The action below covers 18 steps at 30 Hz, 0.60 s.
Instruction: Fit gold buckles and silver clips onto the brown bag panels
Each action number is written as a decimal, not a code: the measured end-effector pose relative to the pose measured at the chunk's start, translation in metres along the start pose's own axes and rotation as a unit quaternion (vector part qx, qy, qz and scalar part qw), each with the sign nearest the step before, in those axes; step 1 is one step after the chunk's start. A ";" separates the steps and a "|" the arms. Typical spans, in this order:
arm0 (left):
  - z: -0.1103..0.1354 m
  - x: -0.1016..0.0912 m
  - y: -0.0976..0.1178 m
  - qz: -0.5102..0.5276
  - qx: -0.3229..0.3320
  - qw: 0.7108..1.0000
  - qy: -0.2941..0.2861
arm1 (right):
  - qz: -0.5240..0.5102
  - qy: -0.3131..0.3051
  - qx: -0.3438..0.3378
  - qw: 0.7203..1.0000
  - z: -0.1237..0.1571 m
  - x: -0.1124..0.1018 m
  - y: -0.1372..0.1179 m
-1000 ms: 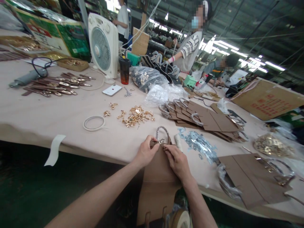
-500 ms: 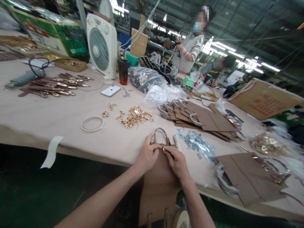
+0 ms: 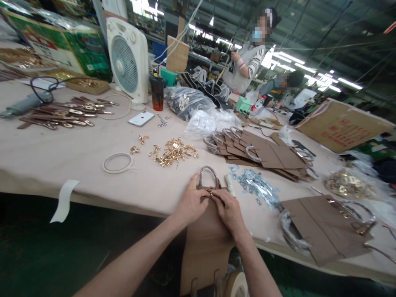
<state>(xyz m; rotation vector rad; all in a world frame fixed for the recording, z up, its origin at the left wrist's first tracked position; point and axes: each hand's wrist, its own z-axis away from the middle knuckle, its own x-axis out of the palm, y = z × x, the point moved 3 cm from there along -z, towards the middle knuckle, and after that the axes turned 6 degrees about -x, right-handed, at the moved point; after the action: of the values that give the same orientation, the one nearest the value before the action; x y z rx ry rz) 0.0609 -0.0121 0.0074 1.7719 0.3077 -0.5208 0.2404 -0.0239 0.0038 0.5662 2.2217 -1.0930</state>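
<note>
A brown bag panel lies at the table's front edge and hangs down over it. Its wrapped handle arches up at the far end. Just below that handle, a small gold metal fitting sits at the panel's top edge. My left hand is closed from the left, its thumb and finger pinching at the fitting and panel edge. From the other side, my right hand is closed too, with its fingertips at the fitting. The fingers partly hide it. A white roll lies beyond my right hand.
Loose gold fittings and a tape roll lie to the left. Flat grey metal pieces, stacked brown panels and another handled panel lie right. A fan stands behind; a co-worker stands across.
The view has shifted slightly, so the table's things appear a little farther left. Both hands stay at the panel's top edge, and the gold fitting between the fingers looks turned.
</note>
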 end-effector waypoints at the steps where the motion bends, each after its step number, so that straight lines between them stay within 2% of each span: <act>1: 0.000 0.000 0.000 0.001 0.001 1.000 0.001 | 0.001 0.000 0.001 1.000 0.000 0.000 0.000; 14: 0.001 0.001 0.000 -0.003 0.015 1.000 0.003 | 0.011 0.004 0.003 1.000 0.001 0.001 0.001; 18: 0.002 -0.001 -0.003 0.009 -0.009 1.000 0.018 | -0.010 0.000 0.007 1.000 0.000 -0.002 0.000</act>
<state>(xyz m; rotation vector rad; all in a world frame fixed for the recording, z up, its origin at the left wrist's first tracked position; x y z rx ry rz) 0.0585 -0.0132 0.0048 1.7671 0.3188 -0.4728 0.2413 -0.0241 0.0052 0.5522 2.2258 -1.1201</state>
